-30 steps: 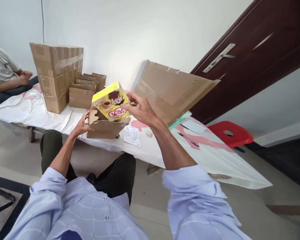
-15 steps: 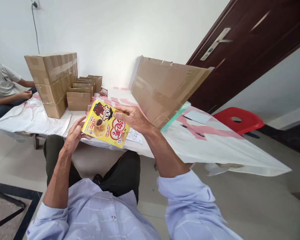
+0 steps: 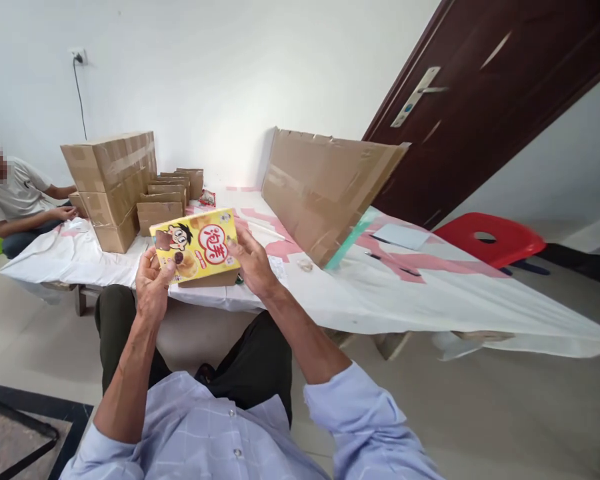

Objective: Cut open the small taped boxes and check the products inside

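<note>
Between my two hands is a yellow snack box [image 3: 197,245] with a cartoon face, red lettering and pictures of round puffs on its front. My left hand [image 3: 153,280] grips its left end, thumb on the front face. The right end is held by my right hand [image 3: 250,260], thumb also on the front. The box is above the near edge of the table, its printed side turned toward me. My fingers behind it are mostly hidden. Below the box, part of a brown cardboard piece [image 3: 210,280] shows.
Stacked cardboard boxes [image 3: 113,193] and a row of cardboard dividers [image 3: 163,210] stand at the left, with a small red packet [image 3: 207,198] beside them. A large cardboard panel [image 3: 325,190] leans behind. Pens and paper [image 3: 403,237] lie right. A person [image 3: 25,200] sits far left; a red stool [image 3: 490,240] stands right.
The snack box has turned from a slant to nearly level. My right hand has moved from its top edge to its right end, and my left thumb now lies on the front.
</note>
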A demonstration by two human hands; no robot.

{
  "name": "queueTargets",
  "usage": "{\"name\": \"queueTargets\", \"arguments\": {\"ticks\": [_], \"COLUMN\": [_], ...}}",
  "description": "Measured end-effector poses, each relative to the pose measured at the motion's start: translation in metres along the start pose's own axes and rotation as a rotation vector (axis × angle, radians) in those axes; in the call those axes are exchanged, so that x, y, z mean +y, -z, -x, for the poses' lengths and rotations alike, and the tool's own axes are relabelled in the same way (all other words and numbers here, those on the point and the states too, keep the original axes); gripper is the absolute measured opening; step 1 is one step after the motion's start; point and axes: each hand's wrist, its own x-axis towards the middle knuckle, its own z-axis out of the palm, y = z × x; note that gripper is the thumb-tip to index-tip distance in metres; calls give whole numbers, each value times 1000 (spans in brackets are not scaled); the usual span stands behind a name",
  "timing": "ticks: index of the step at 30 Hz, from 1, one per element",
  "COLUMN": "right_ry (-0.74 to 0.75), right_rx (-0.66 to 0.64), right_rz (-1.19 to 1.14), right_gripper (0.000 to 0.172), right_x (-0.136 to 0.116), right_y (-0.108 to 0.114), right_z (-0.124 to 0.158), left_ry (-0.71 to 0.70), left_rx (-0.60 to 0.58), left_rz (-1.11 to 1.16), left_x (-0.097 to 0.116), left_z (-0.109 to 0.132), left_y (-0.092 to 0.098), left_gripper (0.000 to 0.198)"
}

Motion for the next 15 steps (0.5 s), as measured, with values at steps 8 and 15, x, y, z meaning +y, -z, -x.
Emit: {"name": "queueTargets", "arguments": {"ticks": [8, 15], "right_ry": [-104, 75], "right_rx": [-83, 162], "right_rz": [-56, -1], "right_gripper": [72, 85], "right_x": [-20, 3], "right_y": [14, -4], "right_z": [-14, -9], "left_ry": [220, 187], "left_rx": [-157, 44], "left_rz": [-168, -110], "left_x": [17, 7], "left_z": [7, 10], "left_y": [21, -4], "left_gripper": [75, 67]}}
